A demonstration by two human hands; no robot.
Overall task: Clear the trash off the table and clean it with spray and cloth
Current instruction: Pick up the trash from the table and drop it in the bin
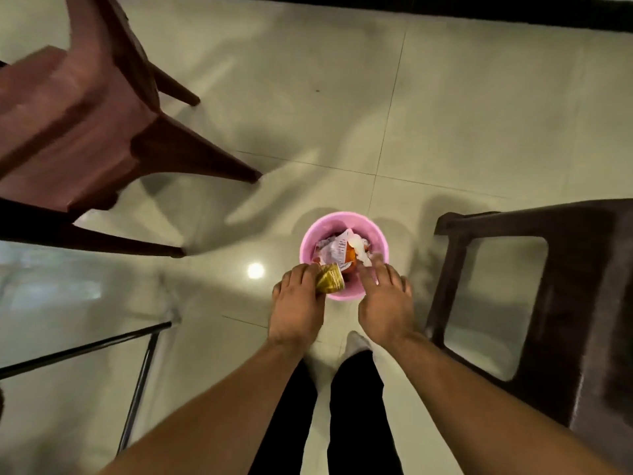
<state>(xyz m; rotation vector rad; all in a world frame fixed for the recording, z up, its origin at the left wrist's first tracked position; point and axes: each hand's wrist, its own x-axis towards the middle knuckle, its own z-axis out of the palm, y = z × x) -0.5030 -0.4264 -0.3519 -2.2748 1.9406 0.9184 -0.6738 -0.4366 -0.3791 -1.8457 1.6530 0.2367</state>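
We are on the trash-clearing step, standing over the pink bin (343, 219) on the floor. Our left hand (297, 305) has its grip closed round a crumpled gold wrapper (329, 278) just above the bin's near rim. Our right hand (386, 303) hangs over the bin's near-right edge, grip open and empty. Papers (337, 249) already lie inside the bin. Next, we judge, the left grip must loosen so the wrapper drops inside the rim. The wiping is not yet begun.
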